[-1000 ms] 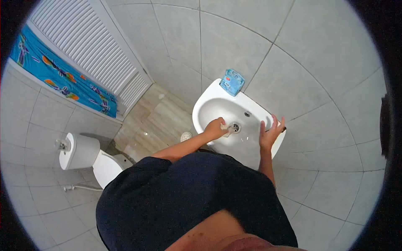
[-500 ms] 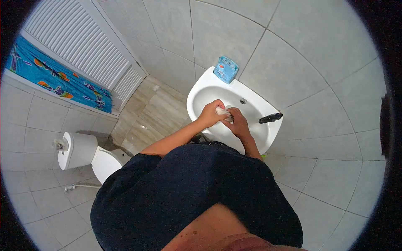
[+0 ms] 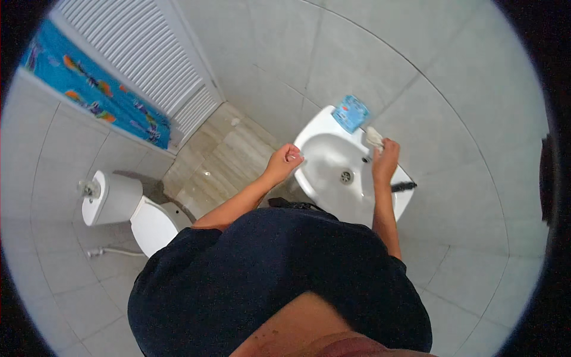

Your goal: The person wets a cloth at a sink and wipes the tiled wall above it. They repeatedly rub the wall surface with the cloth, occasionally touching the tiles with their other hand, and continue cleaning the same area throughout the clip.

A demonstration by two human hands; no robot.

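I stand over a white wall-mounted sink [image 3: 321, 143] with a metal drain [image 3: 346, 177] in its basin. My left hand [image 3: 284, 163] rests on the sink's left rim with its fingers curled and nothing in it. My right hand [image 3: 385, 159] is over the back of the basin, closed on a small white cloth [image 3: 374, 137] that sticks out above the fingers. A blue patterned pack [image 3: 351, 113] lies on the far rim, just left of the cloth. A black tap handle [image 3: 403, 187] juts out at the sink's right edge.
A white toilet [image 3: 128, 211] with its cistern stands to my left. A white louvred door [image 3: 146, 59] and a bright blue patterned towel [image 3: 89, 98] are at the upper left. Grey tiled walls surround the sink, and beige floor tiles [image 3: 223, 154] lie between toilet and sink.
My hands were together over the basin; now they have parted. The left went to the sink's left rim. The right lifted the white cloth toward the back of the basin.
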